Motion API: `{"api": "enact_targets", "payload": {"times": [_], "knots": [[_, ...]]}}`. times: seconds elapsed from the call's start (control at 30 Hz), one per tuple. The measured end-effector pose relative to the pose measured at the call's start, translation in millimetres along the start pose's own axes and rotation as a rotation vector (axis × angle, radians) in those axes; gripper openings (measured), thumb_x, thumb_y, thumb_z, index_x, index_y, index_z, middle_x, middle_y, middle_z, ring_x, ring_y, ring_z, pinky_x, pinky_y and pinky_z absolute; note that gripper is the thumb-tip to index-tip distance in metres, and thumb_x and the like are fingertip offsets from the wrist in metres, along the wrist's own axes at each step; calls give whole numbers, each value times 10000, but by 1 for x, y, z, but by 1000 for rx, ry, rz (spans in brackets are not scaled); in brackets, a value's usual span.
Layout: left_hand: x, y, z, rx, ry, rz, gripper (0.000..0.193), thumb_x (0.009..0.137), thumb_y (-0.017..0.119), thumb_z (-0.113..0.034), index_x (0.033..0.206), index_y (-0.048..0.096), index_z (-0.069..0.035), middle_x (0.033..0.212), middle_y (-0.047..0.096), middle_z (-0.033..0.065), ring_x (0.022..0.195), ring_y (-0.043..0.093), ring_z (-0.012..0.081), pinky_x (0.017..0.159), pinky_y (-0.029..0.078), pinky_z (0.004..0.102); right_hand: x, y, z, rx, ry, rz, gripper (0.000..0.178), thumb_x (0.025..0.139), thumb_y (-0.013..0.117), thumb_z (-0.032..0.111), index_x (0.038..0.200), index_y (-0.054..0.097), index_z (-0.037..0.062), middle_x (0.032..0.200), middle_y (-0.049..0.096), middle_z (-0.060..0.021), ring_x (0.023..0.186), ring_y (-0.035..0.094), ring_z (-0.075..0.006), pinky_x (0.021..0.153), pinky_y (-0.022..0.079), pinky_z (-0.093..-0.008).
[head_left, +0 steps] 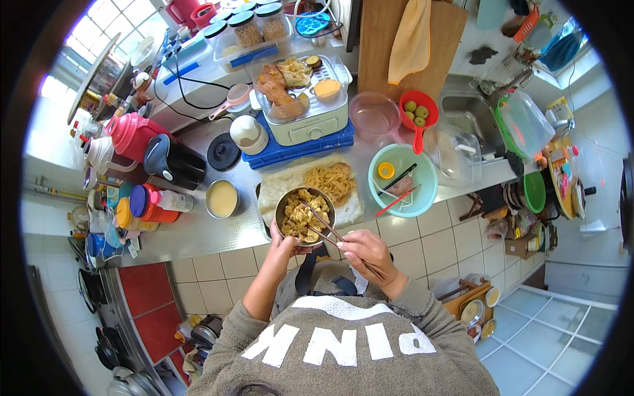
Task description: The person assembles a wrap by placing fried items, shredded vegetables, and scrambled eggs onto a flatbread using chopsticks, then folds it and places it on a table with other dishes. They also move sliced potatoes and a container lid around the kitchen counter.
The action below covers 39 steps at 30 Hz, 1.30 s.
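Note:
My left hand (pixel 284 245) grips the lower left side of a metal bowl (pixel 278 214), fingers under it and thumb at its rim. Yellow scrambled egg (pixel 302 210) fills the bowl. With my right hand (pixel 367 253) I hold brown chopsticks (pixel 330 230), their tips in the egg. Just behind the bowl, a flat pale wrap (pixel 274 187) lies on a tray, topped with a heap of shredded potato-like strips (pixel 329 183) and a browned piece. To the left stands a metal cup (pixel 222 198) of creamy yellow liquid.
Behind the wrap, a white steamer (pixel 310 125) with food stands on a blue base. To the right are a mint basin (pixel 428 173) holding utensils, a clear pink bowl (pixel 375 113), a red colander (pixel 429 101) of green fruit and a sink (pixel 470 115). Bottles and a black pitcher (pixel 175 162) crowd the left.

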<state>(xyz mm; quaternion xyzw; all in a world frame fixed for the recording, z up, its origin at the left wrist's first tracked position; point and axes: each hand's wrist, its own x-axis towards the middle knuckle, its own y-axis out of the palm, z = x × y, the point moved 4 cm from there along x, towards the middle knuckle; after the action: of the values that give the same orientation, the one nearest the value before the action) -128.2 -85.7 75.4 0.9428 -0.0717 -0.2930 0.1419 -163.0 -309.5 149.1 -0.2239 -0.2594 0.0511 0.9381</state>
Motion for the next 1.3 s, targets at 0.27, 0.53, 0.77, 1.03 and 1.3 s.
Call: {"api": "enact_targets", "payload": {"times": [0.27,0.53,0.77,1.03,1.3], "knots": [[23,-10,-16,-83,77,75,729,844,393,-75,1494,67,-130,1337,487,182,1011,669,333,791,565,375,8,-7,11,68,54,-73,207,957,583,202,990,679,22,966,639,-140,858,634,-305,764,502,-383],[22,-3,-17,-27,28,72,715,858,421,-62,1496,101,-114,1306,505,175,983,649,283,818,574,397,26,2,-7,-100,-43,54,154,861,669,110,991,668,28,978,657,-115,894,645,-310,848,512,-422],[30,6,-15,-41,38,51,730,863,438,-44,1504,96,-109,1345,470,164,1104,600,267,823,580,384,22,4,-20,-74,-40,2,133,875,655,106,974,666,18,984,677,-125,899,667,-327,880,550,-433],[35,10,-23,113,53,-3,744,852,443,-48,1503,88,-119,1328,482,172,1040,625,265,797,574,376,16,9,-40,100,93,-126,155,921,605,137,962,674,4,944,698,-145,913,692,-337,872,552,-409],[50,-5,-16,158,45,-37,814,841,460,15,1518,35,-136,1368,420,165,1097,603,264,783,605,349,1,19,-49,200,217,-233,223,960,564,191,974,681,1,978,704,-156,959,690,-328,879,536,-389]]}}
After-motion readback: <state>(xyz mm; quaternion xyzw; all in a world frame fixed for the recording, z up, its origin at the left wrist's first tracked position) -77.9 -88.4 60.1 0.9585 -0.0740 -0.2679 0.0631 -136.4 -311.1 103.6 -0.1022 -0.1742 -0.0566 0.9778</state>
